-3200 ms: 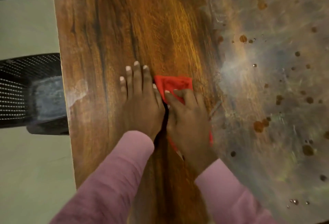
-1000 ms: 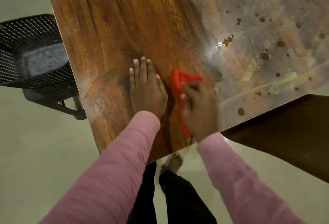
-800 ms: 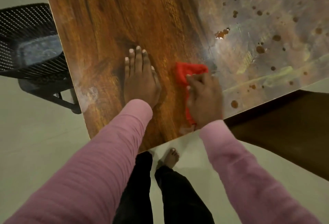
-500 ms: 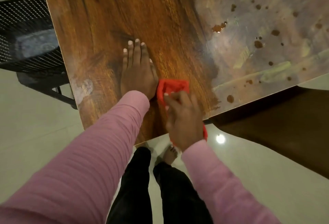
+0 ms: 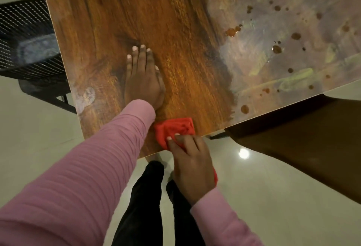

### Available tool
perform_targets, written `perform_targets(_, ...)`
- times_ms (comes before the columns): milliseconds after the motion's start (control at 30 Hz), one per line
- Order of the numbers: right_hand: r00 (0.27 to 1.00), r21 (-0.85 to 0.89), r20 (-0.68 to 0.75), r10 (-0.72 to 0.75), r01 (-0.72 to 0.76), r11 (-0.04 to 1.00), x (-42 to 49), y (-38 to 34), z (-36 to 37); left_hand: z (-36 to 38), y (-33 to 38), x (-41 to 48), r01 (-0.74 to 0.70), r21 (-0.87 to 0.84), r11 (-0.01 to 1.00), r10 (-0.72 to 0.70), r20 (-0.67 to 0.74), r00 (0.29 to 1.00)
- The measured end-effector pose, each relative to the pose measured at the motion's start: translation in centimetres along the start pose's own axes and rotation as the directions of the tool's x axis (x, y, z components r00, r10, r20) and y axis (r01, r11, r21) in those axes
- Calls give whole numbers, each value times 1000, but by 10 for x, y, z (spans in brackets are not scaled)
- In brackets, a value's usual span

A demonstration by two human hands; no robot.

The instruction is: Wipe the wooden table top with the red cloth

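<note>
The wooden table top (image 5: pixel 160 20) fills the upper part of the head view; its left half shows clean brown grain, its right half is hazy with smears and dark spots (image 5: pixel 277 49). My left hand (image 5: pixel 143 77) rests flat on the wood, fingers straight and together. The red cloth (image 5: pixel 175 128) lies bunched at the table's near edge. My right hand (image 5: pixel 191 165) grips it with curled fingers, and most of that hand hangs past the edge over the floor. A bit of cloth shows under the palm.
A black mesh chair (image 5: pixel 25 36) stands left of the table. A dark brown surface (image 5: pixel 312 144) sits lower at the right. Pale tiled floor (image 5: pixel 273 206) and my dark trouser legs (image 5: pixel 142 206) lie below the table edge.
My right hand dragged the red cloth from the middle of the table toward me, down to the near edge. The left hand stayed planted flat.
</note>
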State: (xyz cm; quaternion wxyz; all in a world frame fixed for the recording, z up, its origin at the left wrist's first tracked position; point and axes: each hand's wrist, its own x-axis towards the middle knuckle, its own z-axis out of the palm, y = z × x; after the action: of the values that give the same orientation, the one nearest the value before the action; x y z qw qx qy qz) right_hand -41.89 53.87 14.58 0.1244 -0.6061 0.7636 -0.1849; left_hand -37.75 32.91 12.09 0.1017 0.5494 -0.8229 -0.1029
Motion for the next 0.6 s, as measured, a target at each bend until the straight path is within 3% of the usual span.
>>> perform_targets(67, 1000, -19, -13, 1, -1, 1000, 1, 28, -6, 0, -1, -1, -3, 0, 1000, 3, -3, 1000)
perform_targets(167, 977, -37, -131, 166, -172, 984, 25, 87, -35, 1, -2, -1, -8, -2, 1000, 8, -12, 1000)
perform_targets(300, 884, 17, -211, 417, -423, 906, 53, 122, -59, 1, -2, -1, -5, -9, 1000, 5, -19, 1000)
perform_targets(367, 888, 50, -214, 407, -407, 912, 45, 95, -47, 0, -1, 1, 3, -14, 1000, -4, -20, 1000)
perform_targets(467, 974, 61, -79, 214, -210, 976, 17, 52, -29, 0, -1, 1, 6, -12, 1000, -6, -20, 1000)
perform_targets(533, 991, 25, -45, 126, -125, 992, 16, 65, -34, 0, -2, 0, 12, -15, 1000, -12, -18, 1000)
perform_targets(600, 974, -24, -84, 209, -212, 977, 34, 98, -49, 1, -2, 0, 12, -10, 1000, -12, -20, 1000)
